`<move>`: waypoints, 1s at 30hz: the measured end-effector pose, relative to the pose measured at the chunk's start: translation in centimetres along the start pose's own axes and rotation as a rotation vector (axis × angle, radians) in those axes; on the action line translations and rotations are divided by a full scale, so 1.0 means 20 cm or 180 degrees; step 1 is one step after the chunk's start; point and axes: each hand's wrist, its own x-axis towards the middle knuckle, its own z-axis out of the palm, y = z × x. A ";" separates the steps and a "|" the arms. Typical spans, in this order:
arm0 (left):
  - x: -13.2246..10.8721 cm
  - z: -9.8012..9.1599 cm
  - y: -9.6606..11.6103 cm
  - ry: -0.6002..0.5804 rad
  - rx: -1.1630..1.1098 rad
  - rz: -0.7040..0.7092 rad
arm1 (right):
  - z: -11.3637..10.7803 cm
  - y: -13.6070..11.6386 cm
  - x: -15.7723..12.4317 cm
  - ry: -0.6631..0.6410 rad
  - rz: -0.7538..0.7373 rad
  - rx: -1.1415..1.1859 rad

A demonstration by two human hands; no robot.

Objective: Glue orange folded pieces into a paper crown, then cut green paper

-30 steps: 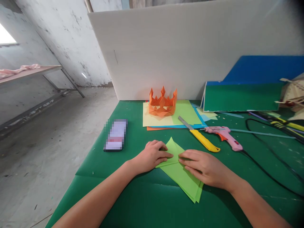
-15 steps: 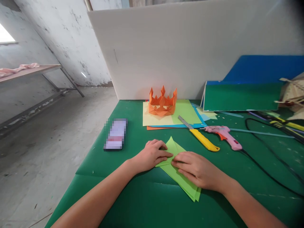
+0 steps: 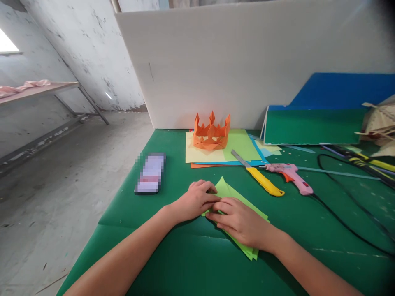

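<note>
A folded light-green paper [image 3: 247, 202] lies flat on the green table [image 3: 173, 263], its pointed tip away from me. My left hand [image 3: 195, 200] rests on its left corner with the fingers bent together against it. Across the middle and left part of the paper lies my right hand [image 3: 239, 220], fingers close together and pressing on it, the fingertips touching those of my left hand. The paper's lower end sticks out below my right palm in several layers. Both hands cover much of the left edge.
An orange paper crown [image 3: 211, 139] stands on stacked coloured sheets [image 3: 243, 148]. A yellow cutter [image 3: 265, 181] and a pink glue gun [image 3: 291, 176] with a black cord lie to the right. A phone [image 3: 151, 174] is at the left, and a green board [image 3: 314, 125] behind.
My right hand has slid left over the paper, up to my left fingertips, uncovering more of the paper's right edge. My left hand has hardly moved.
</note>
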 end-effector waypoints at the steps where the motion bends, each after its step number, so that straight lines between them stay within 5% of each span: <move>1: 0.00 0.00 0.00 0.0006 0.0001 -0.0001 | 0.00 -0.01 0.00 -0.0007 0.0029 -0.0035; 9: 0.00 0.00 0.01 0.0003 0.0019 -0.0014 | 0.02 -0.05 0.02 -0.0008 0.0246 -0.0166; 22: 0.01 -0.01 0.02 -0.0078 -0.0063 -0.0102 | -0.21 0.13 -0.19 0.0246 0.0741 -0.0524; 30: 0.01 -0.03 0.03 -0.0038 -0.0052 0.0018 | -0.23 0.33 -0.30 0.1720 0.1545 -0.1149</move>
